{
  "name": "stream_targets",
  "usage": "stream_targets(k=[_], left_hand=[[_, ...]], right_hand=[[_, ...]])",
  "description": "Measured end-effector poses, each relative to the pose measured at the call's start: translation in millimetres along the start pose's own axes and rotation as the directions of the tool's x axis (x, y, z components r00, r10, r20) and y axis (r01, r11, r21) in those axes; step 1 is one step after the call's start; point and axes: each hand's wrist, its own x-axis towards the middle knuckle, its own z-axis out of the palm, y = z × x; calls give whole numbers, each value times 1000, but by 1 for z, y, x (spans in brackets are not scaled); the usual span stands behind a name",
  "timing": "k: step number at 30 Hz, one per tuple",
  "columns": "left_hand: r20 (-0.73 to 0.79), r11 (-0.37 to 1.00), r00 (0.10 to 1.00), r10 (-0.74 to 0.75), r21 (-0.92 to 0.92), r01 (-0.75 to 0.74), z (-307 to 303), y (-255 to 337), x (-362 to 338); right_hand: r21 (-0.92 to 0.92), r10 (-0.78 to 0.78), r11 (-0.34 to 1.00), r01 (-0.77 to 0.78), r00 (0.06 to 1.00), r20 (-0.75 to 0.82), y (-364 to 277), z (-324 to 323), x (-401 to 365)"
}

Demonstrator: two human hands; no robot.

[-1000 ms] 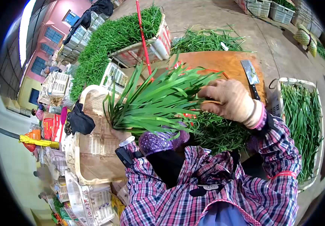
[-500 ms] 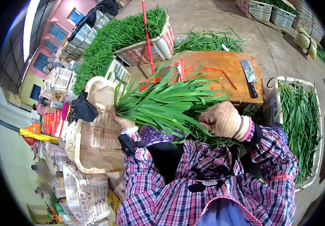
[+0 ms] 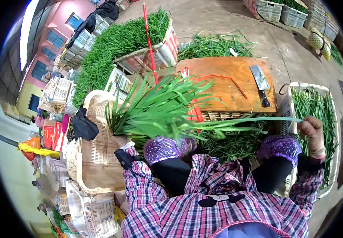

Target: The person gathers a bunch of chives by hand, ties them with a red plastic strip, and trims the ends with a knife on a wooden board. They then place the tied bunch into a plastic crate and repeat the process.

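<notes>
My left hand (image 3: 120,140) is mostly hidden under a thick bunch of green chives (image 3: 159,111) and grips it at its base, the leaves fanning up and to the right. My gloved right hand (image 3: 313,133) is out at the right, near the right crate, pinching the end of one long chive leaf (image 3: 258,119) that stretches back to the bunch. Below the bunch, by my knees, lies a heap of loose chives (image 3: 235,143).
A wooden board (image 3: 227,89) ahead carries a cleaver (image 3: 259,81) and red bands (image 3: 223,77). A white crate of chives (image 3: 318,111) sits on the right, an empty basket (image 3: 96,158) with a black cloth (image 3: 82,127) on the left. Heaped chive crates (image 3: 115,43) and a red pole (image 3: 149,39) stand behind.
My right hand left the middle of the bunch and swung out to the right, drawing a single long leaf with it. The bunch stayed in my left hand.
</notes>
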Motion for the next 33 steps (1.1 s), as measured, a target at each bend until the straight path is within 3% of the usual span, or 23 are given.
stream_targets(k=[6, 7, 9, 11, 12, 14, 15, 17, 19, 22, 25, 27, 28, 30, 31, 32, 33], left_hand=[[-10, 999, 1000, 24, 47, -24, -18, 4, -8], [-14, 998, 999, 30, 59, -29, -20, 5, -9], [-21, 997, 999, 34, 72, -33, -22, 4, -12], [-28, 996, 999, 29, 87, -27, -23, 5, -13], [-27, 995, 999, 30, 91, -27, -21, 3, -14], [-37, 995, 999, 26, 101, -22, -25, 6, -16], [-38, 995, 999, 34, 95, -30, -21, 5, -16], [-44, 993, 999, 24, 115, -19, -25, 6, -20], [-39, 994, 999, 20, 109, -16, -24, 6, -21], [-23, 996, 1000, 15, 89, -13, -22, 3, -23], [2, 997, 1000, 2, 77, -2, -17, -2, -21], [49, 999, 999, -16, 30, 14, -9, -5, -22], [85, 999, 995, -47, -17, 49, -5, -7, -23], [202, 987, 974, -103, -103, 125, 4, -9, -27], [211, 992, 974, -81, -76, 99, 7, -11, -27], [45, 966, 994, 97, 236, -104, 3, -15, -12], [47, 968, 994, 94, 231, -102, -4, -14, -6]], right_hand=[[52, -201, 975, 214, 962, -185, 23, -48, 45], [89, -182, 973, 212, 948, -261, 16, -40, 55], [-6, -235, 970, 241, 936, -261, 6, -38, 87], [93, -209, 965, 247, 929, -305, -18, -15, 129], [53, -332, 932, 359, 904, -271, -37, 0, 153], [222, -326, 888, 404, 891, -315, -54, 24, 225], [174, -356, 902, 395, 909, -218, -58, 33, 259], [71, -439, 886, 458, 879, -187, -84, 84, 288], [65, -401, 909, 413, 905, -144, -90, 111, 295], [245, -459, 872, 425, 883, 101, -91, 141, 238], [359, -387, 893, 271, 871, 302, -75, 168, 190], [196, -373, 927, 321, 850, 371, -91, 180, 144], [227, -376, 926, 302, 801, 466, -87, 188, 135], [133, -409, 902, 410, 717, 564, -90, 201, 113], [-8, -451, 833, 554, 686, 571, -94, 204, 104], [-83, -447, 786, 612, 656, 608, -97, 208, 97], [-151, -438, 730, 666, 627, 644, -100, 212, 91]])
